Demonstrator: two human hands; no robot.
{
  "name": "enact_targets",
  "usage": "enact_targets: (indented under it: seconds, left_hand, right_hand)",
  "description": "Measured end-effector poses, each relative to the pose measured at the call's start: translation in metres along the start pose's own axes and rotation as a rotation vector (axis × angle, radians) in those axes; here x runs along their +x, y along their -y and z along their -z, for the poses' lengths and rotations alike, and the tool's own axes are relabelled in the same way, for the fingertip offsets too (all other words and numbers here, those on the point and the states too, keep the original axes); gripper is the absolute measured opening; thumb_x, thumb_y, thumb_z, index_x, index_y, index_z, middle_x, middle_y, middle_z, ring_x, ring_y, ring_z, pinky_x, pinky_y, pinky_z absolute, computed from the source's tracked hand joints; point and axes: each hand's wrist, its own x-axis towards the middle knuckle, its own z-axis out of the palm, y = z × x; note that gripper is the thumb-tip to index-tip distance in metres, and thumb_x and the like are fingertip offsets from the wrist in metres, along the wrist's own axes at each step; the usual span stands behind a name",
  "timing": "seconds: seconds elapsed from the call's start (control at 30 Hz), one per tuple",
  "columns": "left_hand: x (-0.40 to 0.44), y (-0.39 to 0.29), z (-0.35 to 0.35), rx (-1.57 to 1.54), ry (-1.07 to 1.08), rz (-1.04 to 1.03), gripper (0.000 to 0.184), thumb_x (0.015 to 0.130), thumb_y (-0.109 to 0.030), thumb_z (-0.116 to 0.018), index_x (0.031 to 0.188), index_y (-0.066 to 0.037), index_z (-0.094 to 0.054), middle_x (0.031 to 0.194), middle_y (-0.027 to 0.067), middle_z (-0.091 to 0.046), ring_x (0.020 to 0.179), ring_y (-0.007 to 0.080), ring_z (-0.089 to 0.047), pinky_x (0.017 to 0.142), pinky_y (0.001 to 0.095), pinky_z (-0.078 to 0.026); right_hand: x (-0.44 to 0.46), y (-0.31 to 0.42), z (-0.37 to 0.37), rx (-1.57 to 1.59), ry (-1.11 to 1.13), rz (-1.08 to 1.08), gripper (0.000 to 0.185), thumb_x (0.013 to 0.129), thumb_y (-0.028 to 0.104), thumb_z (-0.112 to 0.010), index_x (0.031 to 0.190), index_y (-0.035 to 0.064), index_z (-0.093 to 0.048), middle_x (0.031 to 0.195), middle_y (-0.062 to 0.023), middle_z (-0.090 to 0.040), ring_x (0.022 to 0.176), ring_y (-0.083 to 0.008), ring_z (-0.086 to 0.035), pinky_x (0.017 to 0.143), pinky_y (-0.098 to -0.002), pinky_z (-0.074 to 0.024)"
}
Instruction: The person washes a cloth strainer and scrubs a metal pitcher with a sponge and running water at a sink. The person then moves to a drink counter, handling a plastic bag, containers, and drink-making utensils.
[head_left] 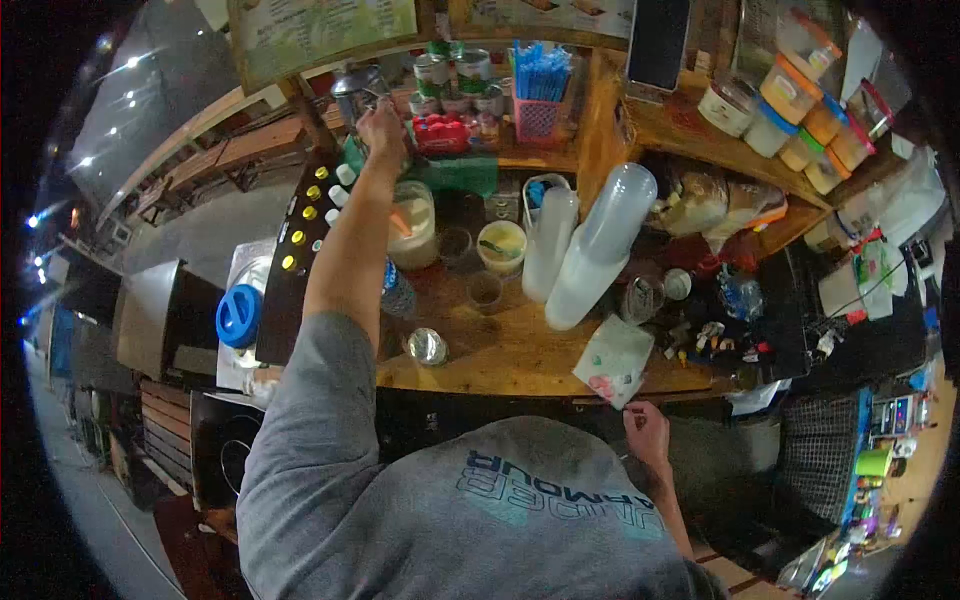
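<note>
My left hand (pixel 380 130) reaches to the far side of the counter, its fingers closed on a shiny metal container (pixel 358 92) with a lid. Exactly which part it grips is hard to see. Beside it are stacked cans (pixel 450 75) and a red-wrapped pack (pixel 440 134). My right hand (pixel 648 435) is low at the counter's front edge, fingers curled in, just below the corner of a clear plastic bag (pixel 612 360) with coloured print. Whether anything small is between those fingers is too unclear to name.
On the wooden counter (pixel 470 370) stand tall stacks of plastic cups (pixel 600 245), a white tub (pixel 501 246), a silver-topped can (pixel 428 346) and a lidded container (pixel 412 225). Blue straws (pixel 540 75) fill a pink basket. Yellow-capped bottles (pixel 298 237) line the left edge; tubs (pixel 790 95) crowd the right shelf.
</note>
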Motion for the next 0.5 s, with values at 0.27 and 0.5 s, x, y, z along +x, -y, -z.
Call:
enact_targets:
  seconds: [0.27,0.5]
  left_hand:
    - [0.034,0.022,-0.024,0.064,-0.054,-0.054,0.031,0.088,-0.031,-0.062,0.072,-0.005,-0.058,0.067,0.0076,-0.061,0.051,0.0142,-0.052,0.043,0.0303,-0.038]
    - [0.063,0.034,-0.004,0.303,0.102,0.107,0.055,0.089,-0.046,-0.066,0.116,0.002,-0.057,0.111,0.0065,-0.063,0.096,0.0247,-0.062,0.074,0.0498,-0.054]
  right_hand:
    - [-0.026,-0.027,0.001,-0.134,0.092,0.001,0.019,0.087,0.013,-0.065,0.101,-0.0009,-0.066,0.090,-0.0190,-0.069,0.081,-0.0323,-0.069,0.069,-0.0378,-0.0529]
    - [-0.015,-0.044,-0.010,-0.222,0.165,0.056,0.021,0.084,0.012,-0.067,0.103,0.0013,-0.067,0.102,-0.0219,-0.067,0.093,-0.0328,-0.067,0.077,-0.0418,-0.0529]
